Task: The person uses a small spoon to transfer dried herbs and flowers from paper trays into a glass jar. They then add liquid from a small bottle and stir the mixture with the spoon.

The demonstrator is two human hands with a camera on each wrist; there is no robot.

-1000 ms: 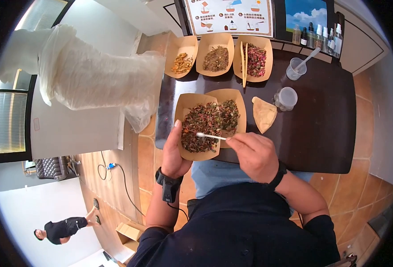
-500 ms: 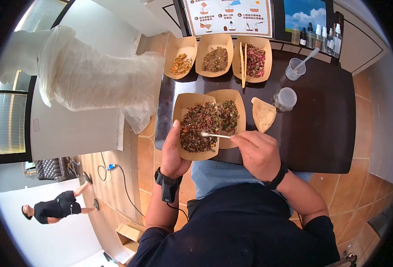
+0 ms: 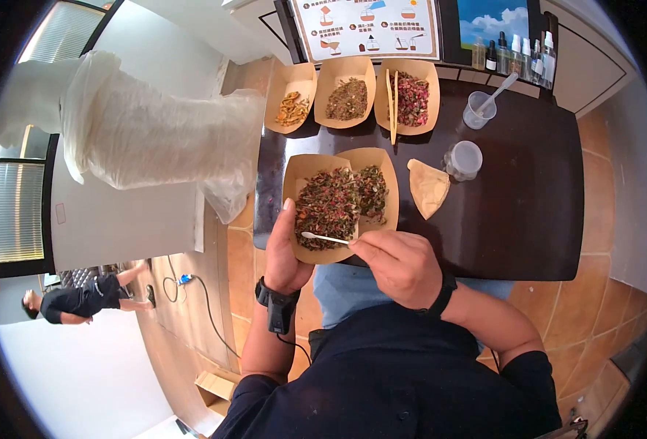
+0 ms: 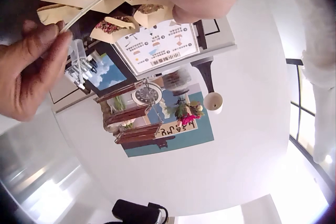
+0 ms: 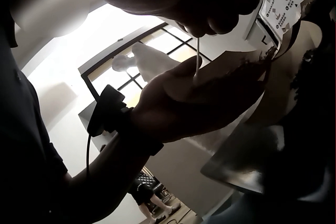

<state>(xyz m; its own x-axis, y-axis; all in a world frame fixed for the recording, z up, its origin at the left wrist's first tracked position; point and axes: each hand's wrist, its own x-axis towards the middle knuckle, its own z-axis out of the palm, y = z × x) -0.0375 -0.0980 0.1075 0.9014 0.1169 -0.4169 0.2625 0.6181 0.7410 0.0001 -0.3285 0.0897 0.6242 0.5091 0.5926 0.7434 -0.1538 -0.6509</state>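
My left hand grips the left side of a paper tray full of dried red and green plant bits, its thumb along the rim. My right hand pinches a thin white spoon, whose small bowl lies over the bits near the tray's lower left. A second paper tray with similar bits stands behind and to the right, partly covered by the first. In the left wrist view the right hand holds the spoon between thumb and fingers.
Three paper trays stand at the back: orange pieces, brown bits, and red petals with tongs. To the right are a folded tan piece, a lidded jar and a cup. Small bottles line the back.
The right hand and spoon have moved left and slightly down across the held tray. The view has shifted a little. In the background a person has walked farther up the left side.
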